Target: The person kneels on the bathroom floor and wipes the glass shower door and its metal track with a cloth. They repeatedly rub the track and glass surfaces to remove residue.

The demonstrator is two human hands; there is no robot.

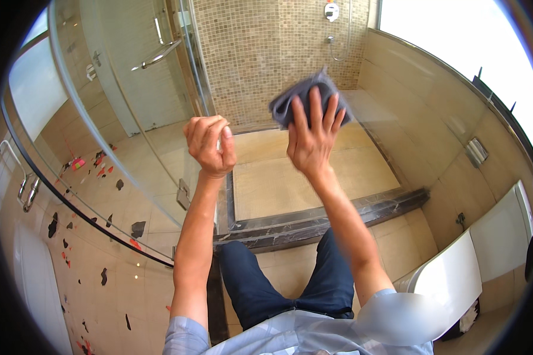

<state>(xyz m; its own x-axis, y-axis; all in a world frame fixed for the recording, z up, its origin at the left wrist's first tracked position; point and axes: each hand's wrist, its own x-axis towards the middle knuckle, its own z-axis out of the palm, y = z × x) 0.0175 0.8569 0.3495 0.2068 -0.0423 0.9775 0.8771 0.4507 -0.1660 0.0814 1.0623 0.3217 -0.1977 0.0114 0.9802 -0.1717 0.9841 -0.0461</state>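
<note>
My right hand point(314, 127) is spread over a folded dark grey cloth point(290, 106), palm side against it. The cloth looks pressed flat on a clear glass surface in front of me, though the pane is hard to see there. To its left, my left hand point(210, 145) is raised with the fingers curled into the palm. A small pale spot shows between its fingers and thumb, too little to name. Both forearms reach up from the lower edge, apart from each other.
A glass door with a metal handle point(157, 56) stands at the left. Ahead is a shower floor behind a dark stone kerb point(314, 222). A white toilet point(450, 278) is at the right. Black and red scraps point(138, 229) litter the floor left, beyond the glass.
</note>
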